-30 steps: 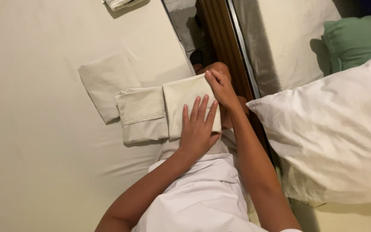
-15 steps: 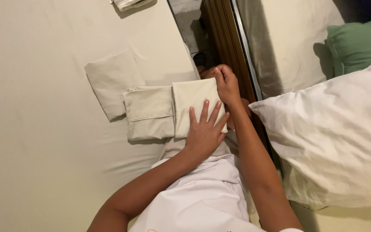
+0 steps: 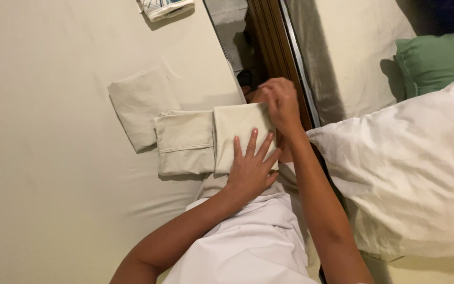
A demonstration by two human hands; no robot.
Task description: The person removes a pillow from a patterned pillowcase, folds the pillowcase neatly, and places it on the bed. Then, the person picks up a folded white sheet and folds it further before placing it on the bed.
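Both forearms bare to above elbow. Left hand (image 3: 249,171) and right hand (image 3: 281,102) bare: no gloves, rings, watch visible. White garment (image 3: 248,247) on torso, soft creased fabric, folds near chest.

It was a bedroom: a cream-sheeted bed (image 3: 48,173), a white pillow (image 3: 411,173), a green cushion (image 3: 437,60) and folded pillowcases (image 3: 185,139).
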